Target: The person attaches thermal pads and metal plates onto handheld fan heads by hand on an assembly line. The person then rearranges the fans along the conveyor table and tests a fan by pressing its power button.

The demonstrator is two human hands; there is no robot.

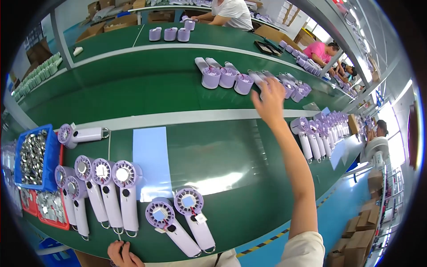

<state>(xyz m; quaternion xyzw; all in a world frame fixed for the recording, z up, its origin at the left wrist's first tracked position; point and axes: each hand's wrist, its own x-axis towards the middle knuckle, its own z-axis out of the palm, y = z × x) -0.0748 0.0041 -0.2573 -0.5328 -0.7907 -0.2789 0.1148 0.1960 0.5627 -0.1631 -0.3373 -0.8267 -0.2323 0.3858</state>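
Observation:
My right hand (pixel 269 99) reaches to the green conveyor belt, its fingers spread and a little blurred, over a cluster of pale purple handheld fans. Whether it touches one is hard to make out. Left of it lie fan bodies with round cup-like heads, the nearest fan (pixel 243 84) beside my thumb. My left hand (pixel 125 255) rests at the table's front edge, fingers loosely bent and slightly apart, nothing visible in them. Ahead of it are two fans with blue squares on their hubs, one fan (pixel 178 227) and another fan (pixel 195 218), plus a row of fans with silver hubs (pixel 125 191).
A blue bin of metal parts (pixel 18 167) and a red tray of small plates (pixel 66 226) stand left. A blue sheet (pixel 151 155) lies on the green table (pixel 213 155). More fans (pixel 322 138) line the right. A rail (pixel 155 119) separates table and belt. Other people work beyond.

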